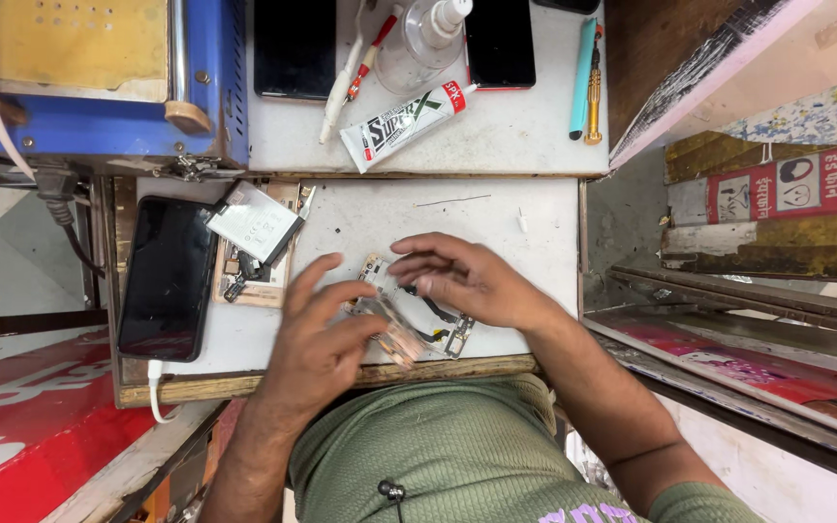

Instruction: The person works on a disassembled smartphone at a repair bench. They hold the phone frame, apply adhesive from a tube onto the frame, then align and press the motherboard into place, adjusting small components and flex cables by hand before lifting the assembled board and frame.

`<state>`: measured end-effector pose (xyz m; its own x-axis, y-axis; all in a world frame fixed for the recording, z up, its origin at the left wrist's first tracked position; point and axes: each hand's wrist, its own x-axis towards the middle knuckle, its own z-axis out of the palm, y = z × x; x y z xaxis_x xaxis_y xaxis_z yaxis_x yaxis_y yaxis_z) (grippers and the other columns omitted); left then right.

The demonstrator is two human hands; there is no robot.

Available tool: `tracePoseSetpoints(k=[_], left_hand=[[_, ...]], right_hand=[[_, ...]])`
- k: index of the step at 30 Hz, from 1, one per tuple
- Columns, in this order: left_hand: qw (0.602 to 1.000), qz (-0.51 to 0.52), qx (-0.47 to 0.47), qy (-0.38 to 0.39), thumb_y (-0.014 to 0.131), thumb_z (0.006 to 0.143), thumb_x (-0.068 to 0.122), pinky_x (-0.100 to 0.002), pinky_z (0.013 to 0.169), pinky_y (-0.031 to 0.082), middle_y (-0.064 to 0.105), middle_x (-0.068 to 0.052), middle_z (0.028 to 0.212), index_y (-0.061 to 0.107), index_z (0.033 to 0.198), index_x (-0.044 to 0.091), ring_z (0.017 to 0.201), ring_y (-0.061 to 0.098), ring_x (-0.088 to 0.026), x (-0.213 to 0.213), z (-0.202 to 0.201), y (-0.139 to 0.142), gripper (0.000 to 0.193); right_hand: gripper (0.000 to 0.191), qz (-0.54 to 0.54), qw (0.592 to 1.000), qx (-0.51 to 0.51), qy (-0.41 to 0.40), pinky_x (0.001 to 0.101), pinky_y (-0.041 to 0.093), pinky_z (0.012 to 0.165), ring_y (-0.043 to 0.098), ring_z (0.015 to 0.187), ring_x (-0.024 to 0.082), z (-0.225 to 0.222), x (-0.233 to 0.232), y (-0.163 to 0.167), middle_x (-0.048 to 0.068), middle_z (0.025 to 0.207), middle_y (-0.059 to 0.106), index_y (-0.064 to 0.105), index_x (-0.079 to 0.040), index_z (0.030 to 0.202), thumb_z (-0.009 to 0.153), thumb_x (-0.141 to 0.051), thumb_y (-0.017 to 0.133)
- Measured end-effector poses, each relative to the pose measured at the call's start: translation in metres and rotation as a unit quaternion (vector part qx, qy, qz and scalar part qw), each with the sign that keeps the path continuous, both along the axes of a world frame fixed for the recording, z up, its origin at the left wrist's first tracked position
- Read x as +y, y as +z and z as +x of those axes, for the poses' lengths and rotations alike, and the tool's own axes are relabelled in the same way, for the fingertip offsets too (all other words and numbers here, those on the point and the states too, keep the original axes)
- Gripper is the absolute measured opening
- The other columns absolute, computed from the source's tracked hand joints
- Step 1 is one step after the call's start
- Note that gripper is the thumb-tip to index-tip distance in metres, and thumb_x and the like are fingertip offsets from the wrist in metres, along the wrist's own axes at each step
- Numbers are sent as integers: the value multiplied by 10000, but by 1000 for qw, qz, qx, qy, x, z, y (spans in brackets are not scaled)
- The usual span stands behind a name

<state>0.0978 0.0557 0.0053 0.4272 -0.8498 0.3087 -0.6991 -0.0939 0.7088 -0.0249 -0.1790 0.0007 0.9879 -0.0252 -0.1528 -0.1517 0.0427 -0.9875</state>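
Head view: at lower centre of the frame the left hand [317, 339] pinches a small clear-and-copper flex part [397, 337] between thumb and fingers; the right hand [462, 281], fingers pressed together and curled, rests fingertips on an opened phone frame [417, 315] on the white worktop [457, 208]; the part looks light, thin and fragile, best held by its edges; a glue tube [404, 121] lies at upper centre.
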Motion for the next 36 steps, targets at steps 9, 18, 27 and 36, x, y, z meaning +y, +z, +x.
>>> tracePoseSetpoints(k=[9, 18, 27, 36], left_hand=[[984, -5, 132, -117, 769, 684, -40, -476, 1200, 385, 599, -75, 1377, 815, 966, 185, 1472, 419, -379, -37, 1, 13, 364], [964, 107, -151, 192, 777, 906, 119, -496, 1006, 472, 682, -98, 1251, 745, 1211, 95, 1191, 569, -327, -27, 64, 5, 308], [906, 230, -303, 185, 760, 903, 188, -497, 932, 431, 681, -89, 1089, 773, 1210, 102, 1124, 543, -319, -51, 76, -14, 319], [927, 195, -262, 183, 793, 916, 172, -505, 970, 426, 685, -70, 1063, 756, 1045, 60, 1159, 550, -312, -40, 67, -16, 174]], right_hand=[[861, 281, 954, 10, 104, 308, 578, 945, 679, 1071, 185, -9, -10, -22, 139, 1186, 670, 252, -76, 1655, 953, -35, 750], [685, 239, 964, 44, -107, 290, 635, 824, 686, 958, 141, -2, -6, -30, 108, 1155, 631, 415, -41, 1499, 889, 83, 701], [616, 165, 977, 35, -127, 286, 636, 901, 689, 1001, 135, 1, -2, -25, 126, 1176, 639, 465, -30, 1464, 902, 77, 695], [554, 156, 977, 34, -143, 283, 640, 882, 698, 989, 135, 2, -1, -23, 132, 1175, 645, 490, -25, 1426, 912, 52, 680]])
